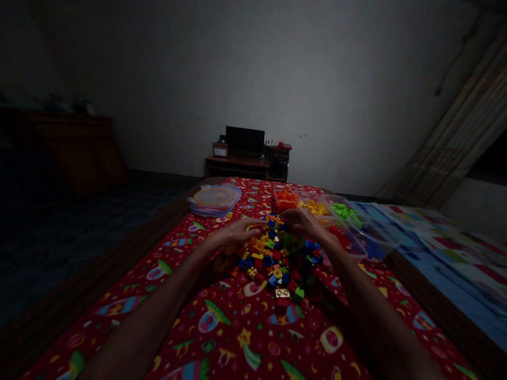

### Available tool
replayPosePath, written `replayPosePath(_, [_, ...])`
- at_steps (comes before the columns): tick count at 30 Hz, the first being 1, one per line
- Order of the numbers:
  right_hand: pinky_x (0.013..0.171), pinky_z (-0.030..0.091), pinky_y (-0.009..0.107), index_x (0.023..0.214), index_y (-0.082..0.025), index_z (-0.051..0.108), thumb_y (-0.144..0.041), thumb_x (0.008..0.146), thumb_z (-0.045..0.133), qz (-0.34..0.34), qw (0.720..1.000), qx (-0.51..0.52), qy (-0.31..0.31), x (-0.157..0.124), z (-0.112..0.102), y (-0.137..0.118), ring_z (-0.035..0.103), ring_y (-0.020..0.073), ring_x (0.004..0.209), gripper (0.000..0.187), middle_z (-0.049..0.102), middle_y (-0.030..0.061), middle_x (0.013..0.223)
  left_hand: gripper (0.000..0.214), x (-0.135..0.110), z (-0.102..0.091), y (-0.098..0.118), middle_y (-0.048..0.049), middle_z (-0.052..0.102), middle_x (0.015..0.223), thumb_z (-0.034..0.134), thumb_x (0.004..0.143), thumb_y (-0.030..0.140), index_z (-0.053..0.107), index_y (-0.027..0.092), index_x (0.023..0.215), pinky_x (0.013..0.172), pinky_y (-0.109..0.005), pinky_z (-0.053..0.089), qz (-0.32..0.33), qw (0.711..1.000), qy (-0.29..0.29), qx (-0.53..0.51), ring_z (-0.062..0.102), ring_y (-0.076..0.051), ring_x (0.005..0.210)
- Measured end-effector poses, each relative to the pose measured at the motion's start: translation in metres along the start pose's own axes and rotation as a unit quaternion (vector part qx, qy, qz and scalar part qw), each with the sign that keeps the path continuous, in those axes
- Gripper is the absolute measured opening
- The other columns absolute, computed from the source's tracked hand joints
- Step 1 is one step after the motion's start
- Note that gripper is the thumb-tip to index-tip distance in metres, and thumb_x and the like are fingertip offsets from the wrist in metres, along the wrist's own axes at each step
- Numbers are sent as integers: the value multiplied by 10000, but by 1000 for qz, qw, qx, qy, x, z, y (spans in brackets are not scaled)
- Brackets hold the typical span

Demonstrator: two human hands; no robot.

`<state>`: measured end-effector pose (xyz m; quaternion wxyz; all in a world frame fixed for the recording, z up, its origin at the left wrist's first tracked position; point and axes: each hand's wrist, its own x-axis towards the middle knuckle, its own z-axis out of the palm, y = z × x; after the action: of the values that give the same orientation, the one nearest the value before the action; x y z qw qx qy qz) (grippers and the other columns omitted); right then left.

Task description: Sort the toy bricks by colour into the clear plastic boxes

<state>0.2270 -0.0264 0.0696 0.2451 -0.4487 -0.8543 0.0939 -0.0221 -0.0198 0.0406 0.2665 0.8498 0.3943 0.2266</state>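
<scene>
Toy building bricks in mixed colours lie in a loose pile [266, 260] on the red patterned cloth [245, 316]. My left hand [241, 231] is at the pile's left edge, thumb and index finger closed around a yellow brick [252, 228]. Over the far right part of the pile, my right hand [304, 221] reaches inward with bent fingers held apart, and no brick shows in it. Its shadowed palm side is hard to see. A pale-topped brick [282, 293] and a green brick [298, 294] lie at the near edge.
Clear containers to the right hold orange bricks [287, 198], yellow bricks [315, 207], green bricks [344, 211], red bricks [341, 238] and blue bricks [375, 250]. Stacked lids [216, 199] lie at the far left. Beyond stands a desk [237, 162] with a monitor [245, 140]; a bed [447, 243] adjoins the right.
</scene>
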Motion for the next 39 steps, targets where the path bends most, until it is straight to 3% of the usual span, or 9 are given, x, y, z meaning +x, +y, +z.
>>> replayPosePath(6, [752,462,241,1067,-153,712,-17,762,493,-10,999,29,28,6,19,-29,652,171,847,399,723,80,961,412,-7,4,11,-68,642,1122,729,673,331,673,222,1067,921,-314,455,-3,985,-45,167,565,-255,1075])
replayPosePath(9, [765,452,246,1065,-131,700,-64,795,535,-40,997,-54,-46,24,35,-37,648,194,908,324,711,134,1012,356,-6,12,14,-88,635,1079,742,641,290,691,196,981,886,-323,462,3,982,-19,186,566,-272,1036])
replayPosePath(12, [701,436,248,991,-115,708,-164,829,569,-27,984,-132,-118,33,48,-38,652,219,869,219,709,170,961,246,-6,6,12,-75,658,973,674,713,371,711,186,871,817,-297,463,-3,985,-8,175,593,-236,906])
replayPosePath(16, [662,399,223,1022,-137,695,-114,838,513,0,993,-113,-42,22,50,-30,645,191,835,260,711,120,905,295,-7,-12,4,-48,668,798,616,740,453,695,170,713,723,-265,453,-29,987,12,155,593,-206,790])
replayPosePath(21, [670,406,214,1136,-122,647,-89,807,509,-18,998,2,57,-1,33,-22,617,152,757,359,707,82,890,424,-8,-25,-7,-25,659,736,537,762,559,675,159,757,615,-246,442,-47,995,26,83,592,-188,716])
replayPosePath(27, [650,406,208,1057,-141,679,-97,818,484,-18,995,51,78,-4,26,-37,592,134,711,311,689,55,845,389,-18,-38,-15,-17,643,708,553,732,502,645,152,874,544,-232,428,-91,996,-9,24,568,-155,619])
replayPosePath(32, [690,383,244,1074,-157,653,-176,898,467,-51,994,-92,18,-5,50,-45,575,174,793,257,667,99,895,287,-25,-42,-14,-2,647,675,621,647,412,653,173,802,508,-210,405,-108,991,-63,41,557,-152,603])
replayPosePath(36, [691,367,276,1126,-159,624,-223,890,503,-66,977,-202,6,-10,74,-43,541,208,838,273,634,138,969,201,-22,-25,-6,19,639,647,641,628,377,652,190,703,486,-195,354,-107,986,-82,97,536,-138,595])
replayPosePath(39, [671,350,273,1078,-160,639,-213,887,490,-69,974,-217,-1,-10,77,-43,522,197,804,248,630,129,943,175,-16,-9,1,20,612,614,614,664,361,633,186,667,479,-210,323,-131,973,-64,178,511,-134,563])
